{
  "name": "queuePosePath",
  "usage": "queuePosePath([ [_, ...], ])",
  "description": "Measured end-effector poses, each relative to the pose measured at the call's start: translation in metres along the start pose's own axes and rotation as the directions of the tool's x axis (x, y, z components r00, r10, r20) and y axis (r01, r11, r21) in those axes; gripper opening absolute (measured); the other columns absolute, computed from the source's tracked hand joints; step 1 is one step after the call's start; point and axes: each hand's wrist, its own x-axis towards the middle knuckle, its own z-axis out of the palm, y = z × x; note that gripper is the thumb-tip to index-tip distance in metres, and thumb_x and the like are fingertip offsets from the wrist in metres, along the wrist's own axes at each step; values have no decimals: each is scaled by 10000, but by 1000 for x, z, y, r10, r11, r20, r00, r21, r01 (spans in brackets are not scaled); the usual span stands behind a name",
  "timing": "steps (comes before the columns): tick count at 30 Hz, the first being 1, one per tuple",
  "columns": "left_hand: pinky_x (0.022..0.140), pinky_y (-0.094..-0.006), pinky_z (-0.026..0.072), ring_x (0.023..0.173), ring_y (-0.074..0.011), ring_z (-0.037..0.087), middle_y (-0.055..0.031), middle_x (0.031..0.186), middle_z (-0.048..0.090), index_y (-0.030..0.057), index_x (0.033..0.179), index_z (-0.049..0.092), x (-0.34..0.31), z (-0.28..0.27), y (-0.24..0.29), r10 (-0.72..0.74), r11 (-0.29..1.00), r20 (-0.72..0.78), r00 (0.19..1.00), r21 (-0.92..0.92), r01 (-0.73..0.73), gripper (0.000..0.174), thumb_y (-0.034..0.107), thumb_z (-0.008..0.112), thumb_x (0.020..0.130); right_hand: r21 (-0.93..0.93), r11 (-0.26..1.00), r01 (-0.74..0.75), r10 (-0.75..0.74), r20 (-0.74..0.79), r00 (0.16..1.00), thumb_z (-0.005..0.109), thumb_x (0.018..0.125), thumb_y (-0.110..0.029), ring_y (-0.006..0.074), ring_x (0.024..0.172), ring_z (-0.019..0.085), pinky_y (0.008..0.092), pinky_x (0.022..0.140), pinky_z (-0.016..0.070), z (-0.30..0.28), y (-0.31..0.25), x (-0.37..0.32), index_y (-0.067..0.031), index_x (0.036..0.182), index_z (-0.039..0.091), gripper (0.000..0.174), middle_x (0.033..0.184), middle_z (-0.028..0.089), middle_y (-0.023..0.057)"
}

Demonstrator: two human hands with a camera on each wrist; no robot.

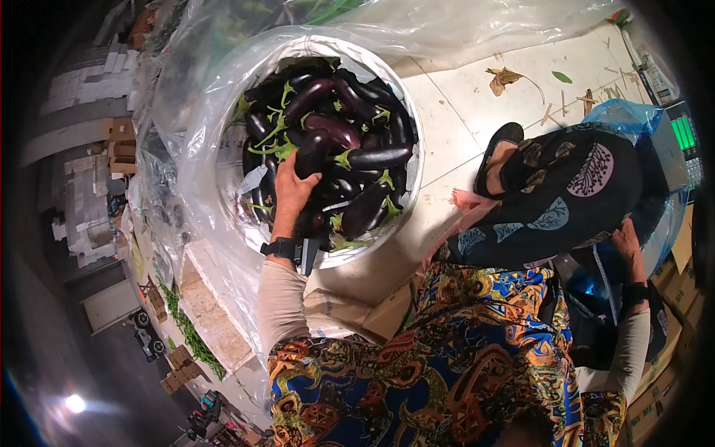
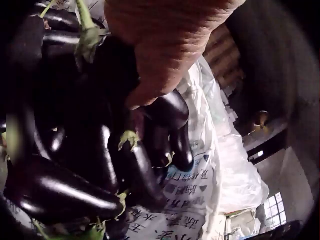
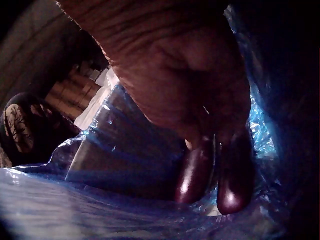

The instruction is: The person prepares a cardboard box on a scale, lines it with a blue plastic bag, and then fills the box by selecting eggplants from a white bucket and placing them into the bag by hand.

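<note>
My left hand (image 1: 294, 188) grips a glossy dark purple eggplant (image 1: 314, 151) on top of the pile, its thumb along the near side. Round it, more eggplants with green stems fill a white round basket (image 1: 414, 127) lined with printed paper. In the left wrist view the thumb presses against dark skin, while the other fingers are mostly hidden. On the far right, my right hand (image 1: 627, 240) reaches into a blue plastic bag (image 1: 674, 223). Under its fingers in the right wrist view, two purple eggplants (image 3: 194, 175) point downward side by side, held at their upper ends.
Clear plastic sheeting (image 1: 190, 149) drapes around the basket. A scale with a green lit display (image 1: 681, 132) stands at the right edge, beyond the bag. Dry leaves (image 1: 504, 79) lie on the tiled floor. Cardboard boxes (image 1: 670, 298) sit at lower right.
</note>
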Motion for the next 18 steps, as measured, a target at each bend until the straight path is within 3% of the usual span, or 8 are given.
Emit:
queuePosePath([
  [2, 915, -426, 450, 1050, -368, 555, -197, 1095, 585, 60, 1276, 523, -2, 14, -10, 145, 973, -87, 986, 195, -126, 733, 186, 817, 616, -36, 999, -9, 9, 2, 1000, 485, 797, -35, 127, 592, 480, 275, 527, 401, -1, -4, 0, 1, 893, 535, 114, 709, 524, 31],
  [6, 913, -444, 446, 1036, -382, 543, -180, 1065, 579, 93, 1264, 530, -14, 27, 7, 124, 977, -34, 992, 178, -116, 736, 166, 812, 589, -128, 991, 39, -41, -12, 999, 482, 778, -5, 138, 663, 511, 281, 577, 433, -1, 14, -2, 34, 1002, 564, 242, 772, 566, 36],
  [9, 923, -437, 449, 1036, -377, 554, -176, 1069, 588, 81, 1239, 551, -20, 27, 20, 149, 988, 49, 988, 29, -150, 699, 164, 804, 593, -178, 976, 122, -125, -5, 992, 477, 770, 6, 158, 722, 543, 293, 635, 464, 0, 37, 7, 34, 1072, 570, 316, 854, 620, 51],
  [10, 937, -423, 451, 1044, -374, 562, -179, 1081, 594, 71, 1223, 565, -23, 23, 32, 115, 993, 145, 983, 12, -119, 675, 168, 796, 596, -193, 966, 173, -185, -44, 982, 471, 769, 10, 168, 736, 553, 297, 654, 473, 4, 40, 7, 31, 1084, 569, 331, 885, 635, 59],
  [12, 952, -411, 448, 1067, -379, 559, -191, 1101, 593, 70, 1227, 569, -27, 22, 42, 124, 989, 379, 917, 27, -145, 690, 201, 806, 592, -182, 980, 79, -83, -11, 997, 461, 755, 18, 186, 804, 573, 310, 725, 485, 1, 39, 7, 27, 1118, 562, 377, 963, 658, 86],
  [14, 977, -402, 438, 1100, -373, 555, -198, 1147, 586, 61, 1259, 560, -33, 29, 51, 96, 981, 610, 786, 77, -179, 710, 219, 815, 615, -151, 988, 28, -24, 28, 999, 459, 746, 21, 194, 850, 584, 319, 763, 491, -2, 35, 7, 27, 1134, 559, 402, 1001, 670, 102],
  [16, 976, -399, 443, 1099, -355, 569, -205, 1139, 604, 49, 1276, 567, -38, 39, 60, 43, 983, 769, 637, 83, -166, 696, 245, 822, 659, -155, 983, 100, -101, 2, 995, 477, 748, 19, 204, 862, 584, 328, 767, 494, 1, 61, 7, 22, 1136, 542, 393, 1001, 642, 117],
  [18, 920, -381, 482, 1052, -322, 613, -193, 1104, 638, 23, 1218, 599, -35, 51, 55, 88, 996, 651, 754, -47, -75, 569, 236, 780, 722, -225, 969, 104, -111, -16, 994, 490, 752, 19, 222, 860, 584, 339, 763, 499, 2, 71, 3, 17, 1132, 524, 382, 994, 611, 129],
])
